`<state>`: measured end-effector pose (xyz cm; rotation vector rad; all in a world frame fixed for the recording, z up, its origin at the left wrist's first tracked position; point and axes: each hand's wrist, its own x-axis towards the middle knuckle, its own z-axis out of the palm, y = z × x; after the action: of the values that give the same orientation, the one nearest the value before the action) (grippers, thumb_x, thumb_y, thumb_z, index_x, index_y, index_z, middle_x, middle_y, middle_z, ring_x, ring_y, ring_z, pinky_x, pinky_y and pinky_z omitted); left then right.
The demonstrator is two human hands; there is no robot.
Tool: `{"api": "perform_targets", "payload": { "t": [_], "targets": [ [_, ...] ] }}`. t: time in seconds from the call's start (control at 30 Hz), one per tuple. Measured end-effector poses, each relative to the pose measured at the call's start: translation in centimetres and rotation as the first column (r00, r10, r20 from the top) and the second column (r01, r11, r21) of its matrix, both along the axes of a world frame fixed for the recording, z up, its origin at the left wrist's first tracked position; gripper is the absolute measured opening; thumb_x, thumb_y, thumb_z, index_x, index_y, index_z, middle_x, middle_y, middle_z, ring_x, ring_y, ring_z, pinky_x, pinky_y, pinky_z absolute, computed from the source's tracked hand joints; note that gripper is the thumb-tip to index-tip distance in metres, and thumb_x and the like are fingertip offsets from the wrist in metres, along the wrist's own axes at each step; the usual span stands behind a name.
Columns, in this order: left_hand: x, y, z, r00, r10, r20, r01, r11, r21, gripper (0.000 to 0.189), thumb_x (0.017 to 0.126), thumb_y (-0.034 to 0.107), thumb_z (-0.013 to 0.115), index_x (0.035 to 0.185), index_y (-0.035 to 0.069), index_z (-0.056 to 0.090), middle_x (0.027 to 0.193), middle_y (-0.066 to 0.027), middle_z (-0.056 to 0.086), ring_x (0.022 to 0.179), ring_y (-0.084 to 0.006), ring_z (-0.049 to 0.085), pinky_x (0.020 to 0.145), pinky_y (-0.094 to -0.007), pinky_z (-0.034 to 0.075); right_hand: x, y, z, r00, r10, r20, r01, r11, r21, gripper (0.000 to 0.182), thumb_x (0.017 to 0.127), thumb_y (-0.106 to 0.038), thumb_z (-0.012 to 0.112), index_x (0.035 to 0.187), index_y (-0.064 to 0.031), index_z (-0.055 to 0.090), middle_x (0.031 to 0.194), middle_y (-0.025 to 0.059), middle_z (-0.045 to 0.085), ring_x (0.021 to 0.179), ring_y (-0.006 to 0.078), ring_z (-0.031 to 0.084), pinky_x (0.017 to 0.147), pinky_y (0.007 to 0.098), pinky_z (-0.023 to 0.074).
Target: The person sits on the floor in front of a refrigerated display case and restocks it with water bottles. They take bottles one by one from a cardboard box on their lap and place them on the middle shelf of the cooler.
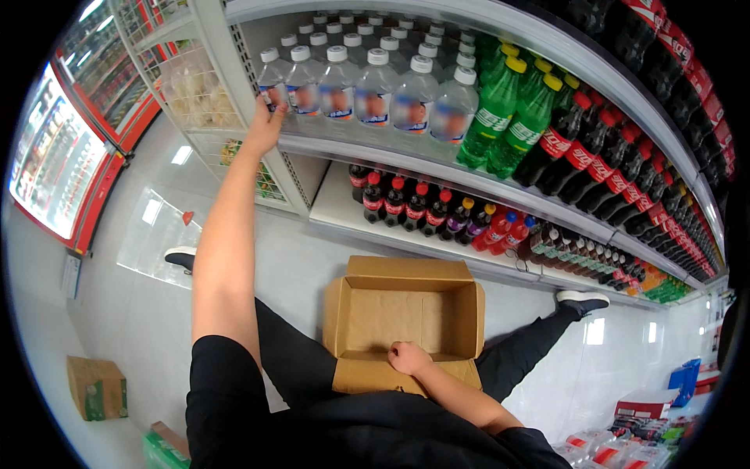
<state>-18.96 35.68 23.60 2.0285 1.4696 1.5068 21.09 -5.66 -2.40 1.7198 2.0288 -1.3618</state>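
Observation:
My left hand (pixel 268 128) is at the left end of the middle shelf, thumb and fingers around the lower part of a clear plastic bottle (pixel 273 75) with a white cap. Part of that bottle's label is hidden by the hand. To its right stand several rows of like bottles (pixel 372 88). Between my spread legs sits an open cardboard box (pixel 384 316), its inside bare. Loosely curled, my right hand (pixel 409 359) rests at the box's near flap (pixel 375 375) with nothing visible in it.
Green soda bottles (pixel 495 111) and cola bottles (pixel 586 140) fill the shelf rightward. Small bottles (pixel 416 202) line the bottom shelf (pixel 334 205). A wire rack (pixel 196 88) and lit drinks fridge (pixel 55 152) stand left. A carton (pixel 96 387) and shrink-wrapped packs (pixel 621 448) are on the floor.

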Motion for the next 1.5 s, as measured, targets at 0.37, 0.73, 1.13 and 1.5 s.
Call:
{"api": "perform_targets", "payload": {
  "t": [0.37, 0.73, 1.13, 1.5],
  "targets": [
    [9.6, -13.5, -6.7, 0.949, 0.315, -0.025, -0.305, 0.934, 0.183, 0.049, 0.098, 0.013, 0.063, 0.142, -0.005, 0.05, 0.136, -0.0276, 0.057, 0.13, -0.0451, 0.053, 0.112, -0.0485, 0.041, 0.1, 0.0, -0.2, 0.999, -0.007, -0.04, 0.008, 0.999, 0.033, 0.036, 0.096, -0.033, 0.057, 0.113, -0.0064, 0.074, 0.109, 0.0256, 0.074, 0.107, 0.0436, 0.069, 0.098, 0.0499, 0.0545],
    [18.3, -33.6, -25.9, 0.893, 0.083, -0.442, -0.405, 0.575, -0.711, 0.07, 0.097, 0.009, 0.059, 0.159, 0.003, 0.024, 0.146, -0.0272, 0.049, 0.127, -0.0473, 0.057, 0.1, -0.0542, 0.053, 1.1, 0.7, -1.1, 0.955, -0.21, -0.211, 0.252, 0.948, 0.194, 0.031, 0.091, -0.019, 0.064, 0.116, -0.0017, 0.072, 0.123, 0.0258, 0.069, 0.105, 0.0416, 0.07, 0.096, 0.0477, 0.0559],
    [17.6, -32.9, -25.7, 0.814, -0.021, -0.58, -0.469, 0.565, -0.679, 0.075, 0.095, 0.004, 0.058, 0.161, 0.006, 0.022, 0.137, -0.019, 0.058, 0.11, -0.0403, 0.068, 0.088, -0.0511, 0.06, 11.7, 21.4, 12.4, 0.952, -0.267, 0.149, -0.038, 0.381, 0.924, 0.071, 0.087, -0.011, 0.07, 0.153, -0.0062, 0.046, 0.162, 0.0281, 0.034, 0.142, 0.0531, 0.04, 0.117, 0.0585, 0.0392],
    [17.5, -32.7, -26.5, 0.811, -0.023, -0.584, -0.46, 0.591, -0.662, 0.072, 0.099, 0.007, 0.054, 0.163, 0.007, 0.021, 0.135, -0.0176, 0.06, 0.11, -0.0376, 0.068, 0.087, -0.0503, 0.059, 20.2, 30.1, 10.8, 0.969, -0.228, -0.093, 0.178, 0.385, 0.906, 0.036, 0.09, -0.019, 0.073, 0.123, -0.0061, 0.07, 0.123, 0.0241, 0.065, 0.119, 0.046, 0.058, 0.104, 0.0522, 0.0457]
  ]
}}
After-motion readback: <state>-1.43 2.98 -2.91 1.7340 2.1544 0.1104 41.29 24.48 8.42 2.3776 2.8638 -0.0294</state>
